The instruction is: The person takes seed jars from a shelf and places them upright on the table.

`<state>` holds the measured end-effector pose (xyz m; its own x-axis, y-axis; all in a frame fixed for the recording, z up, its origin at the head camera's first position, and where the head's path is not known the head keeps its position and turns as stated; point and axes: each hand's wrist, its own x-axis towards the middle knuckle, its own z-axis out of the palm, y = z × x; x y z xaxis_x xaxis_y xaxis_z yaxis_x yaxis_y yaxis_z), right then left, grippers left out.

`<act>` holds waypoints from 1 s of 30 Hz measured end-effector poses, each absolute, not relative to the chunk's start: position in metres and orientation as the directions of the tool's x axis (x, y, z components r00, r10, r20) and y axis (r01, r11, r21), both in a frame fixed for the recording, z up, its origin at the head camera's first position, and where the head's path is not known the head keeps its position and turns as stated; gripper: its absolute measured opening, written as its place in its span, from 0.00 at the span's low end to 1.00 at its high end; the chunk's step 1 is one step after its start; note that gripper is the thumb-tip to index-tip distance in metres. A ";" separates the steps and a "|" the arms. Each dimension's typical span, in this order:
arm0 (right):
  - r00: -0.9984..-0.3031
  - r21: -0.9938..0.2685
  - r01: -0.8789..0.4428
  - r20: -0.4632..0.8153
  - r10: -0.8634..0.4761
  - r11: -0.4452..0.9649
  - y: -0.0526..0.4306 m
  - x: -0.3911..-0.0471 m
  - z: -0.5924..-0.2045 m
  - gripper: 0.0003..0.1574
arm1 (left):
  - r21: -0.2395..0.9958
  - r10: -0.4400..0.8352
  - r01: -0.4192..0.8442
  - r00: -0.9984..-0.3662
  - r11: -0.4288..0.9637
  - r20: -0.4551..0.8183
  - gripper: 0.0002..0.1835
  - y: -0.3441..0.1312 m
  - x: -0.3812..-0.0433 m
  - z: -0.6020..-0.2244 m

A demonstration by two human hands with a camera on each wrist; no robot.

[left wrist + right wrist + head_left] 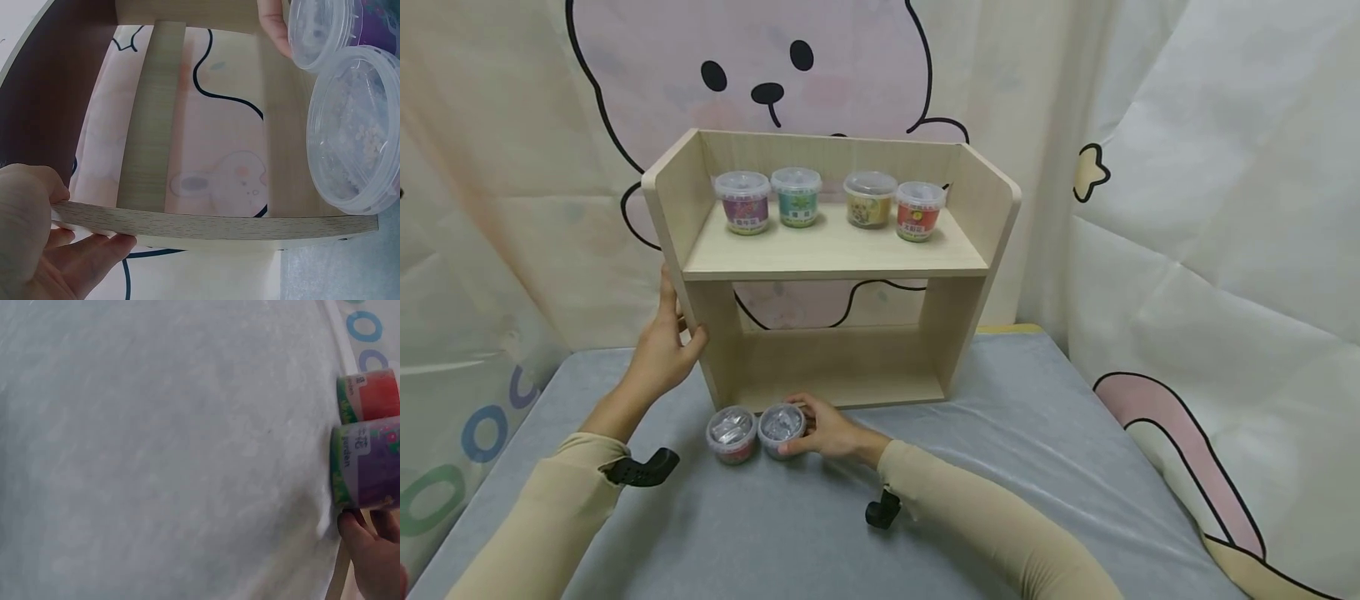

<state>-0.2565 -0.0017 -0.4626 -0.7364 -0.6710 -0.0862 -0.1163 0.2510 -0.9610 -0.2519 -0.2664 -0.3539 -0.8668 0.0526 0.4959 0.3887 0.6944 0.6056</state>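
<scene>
A two-tier light wooden shelf (816,275) stands on the table. My left hand (666,346) grips the edge of its left side panel (206,226), thumb on one face and fingers on the other. In front of the shelf, two small clear-lidded plastic tubs stand side by side on the cloth. My right hand (831,429) holds the right one, a purple-labelled tub (782,429), between thumb and fingers. To its left is a red-labelled tub (732,435). In the right wrist view the right hand (378,556) is at the side of the purple tub (372,462).
On the upper tier stand a purple tub (745,204), a teal tub (797,197), a yellow tub (870,200) and a red tub (918,211). Grey-blue cloth (760,533) covers the table. Printed curtains (1195,217) hang behind and at the sides.
</scene>
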 end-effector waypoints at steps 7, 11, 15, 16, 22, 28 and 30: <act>-0.715 -0.960 -0.150 -0.061 -0.697 0.238 0.000 -0.260 -0.461 0.43 | 0.611 0.053 0.394 -0.865 0.686 0.499 0.55 -0.266 -0.252 -0.347; -0.713 -0.961 -0.141 -0.070 -0.698 0.240 0.001 -0.261 -0.461 0.44 | 0.612 0.053 0.396 -0.865 0.685 0.499 0.55 -0.265 -0.253 -0.346; -0.710 -0.959 -0.122 -0.097 -0.698 0.257 0.003 -0.261 -0.461 0.43 | 0.608 0.046 0.382 -0.869 0.696 0.492 0.55 -0.265 -0.253 -0.348; -0.709 -0.957 -0.120 -0.103 -0.698 0.264 0.004 -0.261 -0.460 0.44 | 0.608 0.045 0.380 -0.870 0.697 0.491 0.55 -0.265 -0.253 -0.349; -0.718 -0.931 -0.125 -0.153 -0.679 0.342 0.016 -0.263 -0.451 0.46 | 0.609 0.037 0.380 -0.866 0.696 0.499 0.54 -0.265 -0.252 -0.355; -0.727 -0.926 -0.140 -0.145 -0.671 0.351 0.031 -0.265 -0.434 0.42 | 0.601 0.031 0.376 -0.863 0.706 0.504 0.54 -0.265 -0.251 -0.357; -0.733 -0.923 -0.163 -0.123 -0.669 0.347 0.036 -0.265 -0.427 0.41 | 0.599 0.032 0.375 -0.864 0.708 0.503 0.54 -0.265 -0.251 -0.357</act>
